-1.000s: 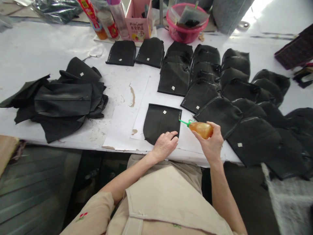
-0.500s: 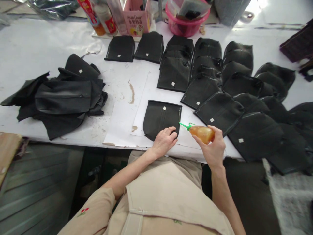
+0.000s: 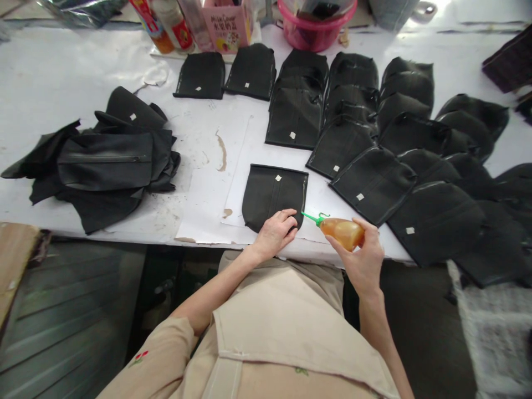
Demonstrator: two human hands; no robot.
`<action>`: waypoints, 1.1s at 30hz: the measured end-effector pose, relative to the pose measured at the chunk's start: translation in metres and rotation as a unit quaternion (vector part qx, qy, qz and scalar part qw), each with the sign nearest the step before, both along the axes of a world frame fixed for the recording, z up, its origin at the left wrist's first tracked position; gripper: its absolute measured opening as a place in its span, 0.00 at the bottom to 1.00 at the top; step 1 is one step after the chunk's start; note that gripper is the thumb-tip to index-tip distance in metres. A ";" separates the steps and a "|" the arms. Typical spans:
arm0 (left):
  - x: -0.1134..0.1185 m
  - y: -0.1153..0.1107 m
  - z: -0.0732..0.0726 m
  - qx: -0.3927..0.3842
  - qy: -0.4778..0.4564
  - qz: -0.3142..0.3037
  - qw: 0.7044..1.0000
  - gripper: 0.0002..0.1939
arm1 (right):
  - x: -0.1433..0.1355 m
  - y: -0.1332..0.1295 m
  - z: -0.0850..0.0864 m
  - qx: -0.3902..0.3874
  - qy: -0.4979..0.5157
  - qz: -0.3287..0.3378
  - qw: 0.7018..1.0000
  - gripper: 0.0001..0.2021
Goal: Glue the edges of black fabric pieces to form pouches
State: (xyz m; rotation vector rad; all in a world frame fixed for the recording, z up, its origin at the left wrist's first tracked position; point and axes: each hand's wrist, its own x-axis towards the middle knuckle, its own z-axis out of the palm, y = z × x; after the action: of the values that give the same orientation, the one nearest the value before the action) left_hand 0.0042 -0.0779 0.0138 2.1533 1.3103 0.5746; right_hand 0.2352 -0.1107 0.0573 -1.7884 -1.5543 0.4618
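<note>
A black leather-like piece [image 3: 272,194] with a rounded lower edge and a small white tag lies flat on white paper before me. My left hand [image 3: 277,233] rests on its lower right part, fingers laid out over the surface. In my right hand [image 3: 363,257] is a squeeze bottle [image 3: 341,233] of amber liquid, gripped between thumb and fingers and tilted left. Its thin green nozzle touches or nearly touches the piece's right edge, just beside my left fingertips. A shiny line shows along that edge above the nozzle.
A loose heap of black pieces [image 3: 106,160] lies at left. Overlapping rows of similar black pieces [image 3: 374,183] spread from the back to the right. Behind stand a pink box [image 3: 228,27], bottles [image 3: 172,25] and a pink basin [image 3: 318,33]. The table's front edge is close to my body.
The nozzle has moved down along the piece's right edge, toward me. My left hand stays on the piece. The whole view has shifted slightly.
</note>
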 end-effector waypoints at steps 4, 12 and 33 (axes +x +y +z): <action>-0.005 0.000 -0.001 -0.017 -0.045 0.003 0.999 0.03 | 0.001 -0.008 0.000 -0.006 -0.003 0.001 1.000 0.33; -0.006 0.001 -0.004 -0.028 -0.083 0.008 0.996 0.06 | 0.000 -0.019 0.000 -0.015 0.000 -0.003 1.000 0.34; 0.003 0.003 0.019 -0.013 0.162 0.007 0.987 0.05 | 0.001 -0.032 -0.008 -0.036 0.023 -0.018 0.999 0.34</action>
State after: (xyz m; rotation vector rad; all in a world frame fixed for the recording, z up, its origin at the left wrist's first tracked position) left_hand 0.0070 -0.0749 0.0332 2.2852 1.4912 0.2153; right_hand 0.2357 -0.1425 0.0497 -1.8437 -1.4883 0.5445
